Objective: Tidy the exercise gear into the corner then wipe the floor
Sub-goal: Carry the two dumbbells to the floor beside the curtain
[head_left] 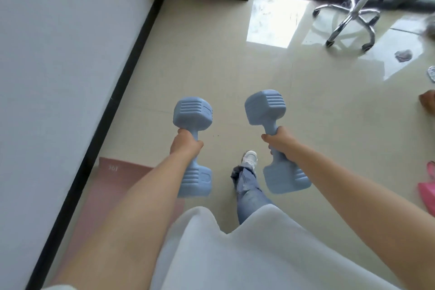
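While both hands grip blue dumbbells (193, 115), perhaps a cloth (403, 55) lies near the chair (348, 19).

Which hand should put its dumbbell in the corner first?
Probably the left hand. Its dumbbell is on the wall side, nearer the corner than the right hand.

You have two blue dumbbells (192, 148) (275, 142), one per hand: left hand (186, 145), right hand (279, 140). You also see one pink mat (113, 186), one swivel chair (353, 16) and one white shoe (250, 158).
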`<state>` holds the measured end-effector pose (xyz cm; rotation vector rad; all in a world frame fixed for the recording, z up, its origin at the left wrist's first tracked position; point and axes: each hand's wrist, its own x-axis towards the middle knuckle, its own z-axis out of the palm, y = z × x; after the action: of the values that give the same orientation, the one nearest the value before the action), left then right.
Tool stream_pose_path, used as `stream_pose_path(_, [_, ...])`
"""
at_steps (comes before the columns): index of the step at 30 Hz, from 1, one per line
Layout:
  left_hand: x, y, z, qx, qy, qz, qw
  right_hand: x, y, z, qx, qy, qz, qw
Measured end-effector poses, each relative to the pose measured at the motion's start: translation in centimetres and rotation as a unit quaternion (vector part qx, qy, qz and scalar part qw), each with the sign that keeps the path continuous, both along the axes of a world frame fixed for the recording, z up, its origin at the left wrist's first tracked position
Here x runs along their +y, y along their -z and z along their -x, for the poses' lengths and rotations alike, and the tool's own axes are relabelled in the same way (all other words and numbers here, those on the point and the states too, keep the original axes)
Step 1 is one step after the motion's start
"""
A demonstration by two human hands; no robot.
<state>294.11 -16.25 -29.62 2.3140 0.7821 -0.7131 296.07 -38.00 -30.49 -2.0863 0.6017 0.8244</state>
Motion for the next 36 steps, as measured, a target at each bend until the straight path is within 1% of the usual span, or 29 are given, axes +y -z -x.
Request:
stream_pose_path(5, [-0.8, -0.5, -15.2, -0.003, -0.012, -0.011, 1.0, -2.4, -0.8, -16.3, -0.021, 0.0, 0.009, 1.0])
stream_pose_path(9, [-1.0, -1.4, -25.4, 0.001, -0.014, -0.01, 1.0, -2.7, -1.9, -27.3, -0.024, -0.006, 0.019, 1.0])
stream_pose_path(13, [-0.2, -0.8, -35.9, 0.007, -0.022, -0.009, 1.0, -1.8, -1.9, -37.6, -0.013, -0.006, 0.013, 1.0])
stream_pose_path(18, [1.7, 0.7, -51.2, 0.004, -0.023, 0.0, 1.0, 0.4, -0.1, -51.5, -0.015, 0.009, 0.012, 1.0])
stream_pose_path(22, [3.3, 0.6, -62.8, 0.023, -0.014, 0.006, 1.0, 2.4, 0.1, -62.0, 0.001, 0.017, 0.011, 1.0])
stream_pose_path(28, [4.2, 0.1, -77.6, 0.038, 0.027, -0.006, 0.999, 2.3, 0.2, -75.4, 0.013, 0.015, 0.017, 1.0])
stream_pose_path(32, [3.7, 1.8, -86.9, 0.054, 0.057, -0.017, 0.997, 1.1, 1.9, -84.4, 0.02, 0.025, 0.022, 0.999])
stream_pose_path(36, [2.3, 4.2, -96.5, 0.07, 0.093, -0.034, 0.993, -0.7, 4.7, -94.4, 0.022, 0.011, 0.032, 0.999])
